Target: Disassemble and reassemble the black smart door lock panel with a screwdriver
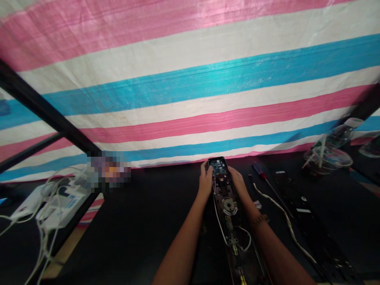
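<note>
A long, narrow dark housing (229, 204) lies open in front of me, running from the lower edge of the view toward the striped sheet. At its far end sits a circuit board (219, 165); a round metal part, white wires and brass-coloured fittings show further down. My left hand (205, 181) grips the far end from the left, thumb near the board. On the opposite side, my right hand (236, 179) is closed around the edge. The undersides of both hands' fingers are partly hidden. To the right lies a screwdriver (260, 172) with a blue and red handle.
Beside the screwdriver are a pale cable (280, 208) and a long black panel (308, 217). A clear plastic cup (331, 160) and a bottle (344, 132) stand at the back right. White cables and power strips (63, 202) crowd the left. A striped sheet (190, 91) hangs behind the black table (133, 225).
</note>
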The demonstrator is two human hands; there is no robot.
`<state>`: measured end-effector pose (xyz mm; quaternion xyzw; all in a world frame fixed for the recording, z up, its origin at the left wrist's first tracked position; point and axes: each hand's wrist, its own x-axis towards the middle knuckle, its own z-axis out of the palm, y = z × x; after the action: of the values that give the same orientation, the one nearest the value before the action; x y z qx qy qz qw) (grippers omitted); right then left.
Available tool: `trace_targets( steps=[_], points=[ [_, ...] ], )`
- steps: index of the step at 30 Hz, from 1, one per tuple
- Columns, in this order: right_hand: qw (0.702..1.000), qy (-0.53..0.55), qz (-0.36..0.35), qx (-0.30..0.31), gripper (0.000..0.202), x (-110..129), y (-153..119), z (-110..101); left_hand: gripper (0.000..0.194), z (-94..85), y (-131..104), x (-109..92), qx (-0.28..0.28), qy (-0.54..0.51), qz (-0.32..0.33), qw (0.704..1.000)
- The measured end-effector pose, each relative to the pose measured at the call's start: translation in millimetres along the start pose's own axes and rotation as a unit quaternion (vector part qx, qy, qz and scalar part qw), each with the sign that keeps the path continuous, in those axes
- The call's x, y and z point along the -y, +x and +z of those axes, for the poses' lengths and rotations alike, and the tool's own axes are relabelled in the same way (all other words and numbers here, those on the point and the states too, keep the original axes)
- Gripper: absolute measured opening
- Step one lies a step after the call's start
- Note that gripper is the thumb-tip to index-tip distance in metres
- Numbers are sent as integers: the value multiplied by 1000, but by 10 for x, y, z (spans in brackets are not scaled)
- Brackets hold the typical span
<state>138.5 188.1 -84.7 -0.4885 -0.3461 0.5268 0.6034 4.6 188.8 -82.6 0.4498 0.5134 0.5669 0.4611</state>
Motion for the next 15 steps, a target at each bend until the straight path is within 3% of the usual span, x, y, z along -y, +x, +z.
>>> trace_targets(
  steps=[15],
  points=[
    [1000, 1, 5, -5, 38, -2, -2, 7, 46, -3, -10, -5, 6, 4, -14, 1000]
  ],
)
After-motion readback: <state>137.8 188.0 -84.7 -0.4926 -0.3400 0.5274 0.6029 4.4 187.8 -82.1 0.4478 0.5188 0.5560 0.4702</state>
